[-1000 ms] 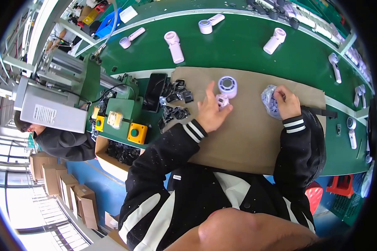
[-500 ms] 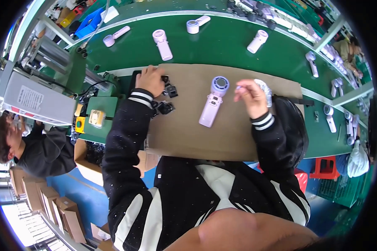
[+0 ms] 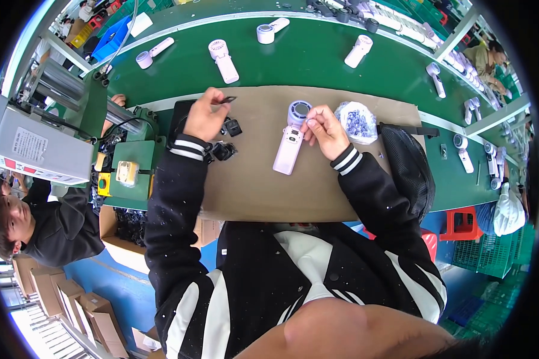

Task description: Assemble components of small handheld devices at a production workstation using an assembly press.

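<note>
Our left hand (image 3: 205, 113) now pinches a small black plastic part (image 3: 229, 99) lifted from the left pile, while our right hand (image 3: 322, 127) steadies the white handheld fan (image 3: 290, 142), ready for fitting.

Handheld fan (image 3: 290, 142) lies mid on the cardboard sheet (image 3: 251, 185), which sits on the table (image 3: 305, 57). Right hand (image 3: 324, 129) touches the fan's right side; bag of small parts (image 3: 356, 121) just right of that hand. Left hand (image 3: 206, 113) at the sheet's far left, holding a small clip (image 3: 228, 99); more clips (image 3: 227, 139) near it. Four more fans (image 3: 223, 60) lie farther back on the table.
</note>
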The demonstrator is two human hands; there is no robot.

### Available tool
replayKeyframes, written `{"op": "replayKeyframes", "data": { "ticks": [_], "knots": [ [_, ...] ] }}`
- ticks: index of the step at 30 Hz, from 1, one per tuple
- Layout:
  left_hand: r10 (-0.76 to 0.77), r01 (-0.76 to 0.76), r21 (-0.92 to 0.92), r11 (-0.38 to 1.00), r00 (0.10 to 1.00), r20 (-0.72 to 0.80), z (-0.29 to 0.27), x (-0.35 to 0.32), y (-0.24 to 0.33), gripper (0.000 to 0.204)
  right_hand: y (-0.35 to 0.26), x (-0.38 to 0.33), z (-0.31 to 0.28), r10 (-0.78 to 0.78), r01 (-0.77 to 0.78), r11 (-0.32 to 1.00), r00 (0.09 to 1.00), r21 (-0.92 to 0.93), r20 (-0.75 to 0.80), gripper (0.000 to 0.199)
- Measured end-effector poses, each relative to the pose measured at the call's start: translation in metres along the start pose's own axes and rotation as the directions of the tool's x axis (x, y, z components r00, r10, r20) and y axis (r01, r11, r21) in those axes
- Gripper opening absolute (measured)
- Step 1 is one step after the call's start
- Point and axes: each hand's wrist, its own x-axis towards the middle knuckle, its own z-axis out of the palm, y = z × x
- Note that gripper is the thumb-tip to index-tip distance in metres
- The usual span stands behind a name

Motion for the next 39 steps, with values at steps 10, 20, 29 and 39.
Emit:
{"op": "replayKeyframes", "data": {
  "ticks": [10,20,29,39],
  "knots": [
    [0.169,-0.107,-0.72,0.686,0.985,0.015,0.074,-0.014,0.063,0.016,0.0,0.013,0.014,-0.248,0.2,0.881,0.967,-0.43,-0.058,0.01],
    [0.168,-0.151,-0.86,0.488,0.983,-0.077,0.088,0.005,0.07,0.022,0.012,0.007,0.038,-0.228,0.1,0.767,0.966,-0.634,-0.124,0.007],
    [0.21,-0.225,-0.75,0.621,0.971,-0.117,0.1,0.002,0.062,0.034,0.023,0.014,0.047,-0.239,0.013,0.776,0.931,-0.63,-0.276,0.011],
    [0.187,-0.132,-0.796,0.591,0.982,-0.025,0.092,0.0,0.056,0.04,0.027,0.017,0.036,-0.231,0.136,0.953,0.904,-0.269,-0.36,0.012]
  ]
}}
